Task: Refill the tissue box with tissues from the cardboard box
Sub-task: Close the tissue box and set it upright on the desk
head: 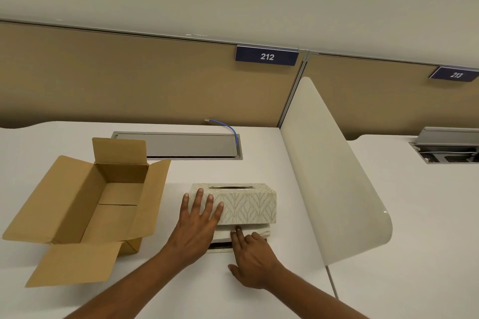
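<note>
A patterned beige tissue box cover (248,204) with an oval metal-rimmed slot on top sits raised over a white stack of tissues (259,232) that rests on the box's flat base (219,248). My left hand (199,223) lies flat, fingers spread, against the cover's left front side. My right hand (252,258) presses its fingertips on the near edge of the tissue stack, just under the cover. An open brown cardboard box (85,204) stands to the left, its flaps spread; its inside shows only bare cardboard.
The white desk (77,300) carries a grey cable hatch (181,145) at the back with a blue cable (228,128). A cream curved divider panel (331,176) stands close on the right of the tissue box. Tan partition walls run behind.
</note>
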Tool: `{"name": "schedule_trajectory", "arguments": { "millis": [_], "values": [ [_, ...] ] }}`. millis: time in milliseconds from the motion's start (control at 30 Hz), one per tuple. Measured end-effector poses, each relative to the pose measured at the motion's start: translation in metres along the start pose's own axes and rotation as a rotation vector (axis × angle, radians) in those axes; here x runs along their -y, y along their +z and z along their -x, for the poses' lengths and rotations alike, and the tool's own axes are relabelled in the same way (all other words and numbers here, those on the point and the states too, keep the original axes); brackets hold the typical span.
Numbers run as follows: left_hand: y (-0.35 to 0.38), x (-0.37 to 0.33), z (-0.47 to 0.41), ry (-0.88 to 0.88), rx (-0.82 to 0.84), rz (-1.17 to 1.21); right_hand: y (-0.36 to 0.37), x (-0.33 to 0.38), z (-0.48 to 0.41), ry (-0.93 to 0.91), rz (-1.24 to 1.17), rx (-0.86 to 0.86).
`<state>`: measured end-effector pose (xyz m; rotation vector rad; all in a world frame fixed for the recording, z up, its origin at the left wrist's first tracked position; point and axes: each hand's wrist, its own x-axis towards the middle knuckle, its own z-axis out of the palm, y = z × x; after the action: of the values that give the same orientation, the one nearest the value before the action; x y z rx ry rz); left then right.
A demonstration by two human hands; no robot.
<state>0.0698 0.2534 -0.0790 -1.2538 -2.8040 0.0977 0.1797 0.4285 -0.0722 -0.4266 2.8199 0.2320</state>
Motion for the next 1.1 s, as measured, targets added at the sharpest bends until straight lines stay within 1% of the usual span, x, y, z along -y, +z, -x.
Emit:
{"name": "schedule_trajectory", "arguments": {
  "millis": [67,133,200,233,300,367,400,500,700,867,1033,1100],
  "values": [
    [-0.003,0.001,0.001,0.010,0.019,-0.024,0.004,0.004,0.004,0.035,-0.027,-0.058],
    [-0.006,0.000,0.001,0.012,0.029,-0.022,0.009,0.005,0.009,0.028,-0.040,-0.127],
    [-0.008,-0.001,0.004,0.006,0.041,-0.007,0.008,0.008,0.013,0.006,-0.065,-0.135],
    [-0.009,-0.001,0.006,0.007,0.051,-0.003,0.007,0.010,0.014,0.032,-0.090,-0.143],
    [-0.008,0.000,0.009,0.010,0.082,0.004,0.010,0.013,0.015,0.032,-0.161,-0.118],
    [-0.008,0.001,0.009,0.002,0.130,0.005,0.011,0.014,0.015,0.003,-0.203,0.010],
    [-0.009,0.001,0.009,-0.002,0.153,-0.001,0.011,0.016,0.014,0.003,-0.208,0.039],
    [-0.012,0.003,0.010,-0.007,0.198,-0.046,0.011,0.022,0.011,0.030,-0.188,0.069],
    [-0.015,0.008,0.004,0.006,0.208,-0.138,0.008,0.035,-0.002,0.079,-0.170,0.084],
    [-0.012,0.009,0.001,0.039,0.134,-0.204,0.004,0.041,-0.009,0.100,-0.116,0.066],
    [-0.008,0.007,0.009,0.079,0.059,-0.216,-0.001,0.040,-0.008,0.130,-0.105,0.129],
    [-0.006,0.006,0.013,0.091,0.033,-0.221,-0.004,0.041,-0.003,0.131,-0.079,0.086]
  ]
}}
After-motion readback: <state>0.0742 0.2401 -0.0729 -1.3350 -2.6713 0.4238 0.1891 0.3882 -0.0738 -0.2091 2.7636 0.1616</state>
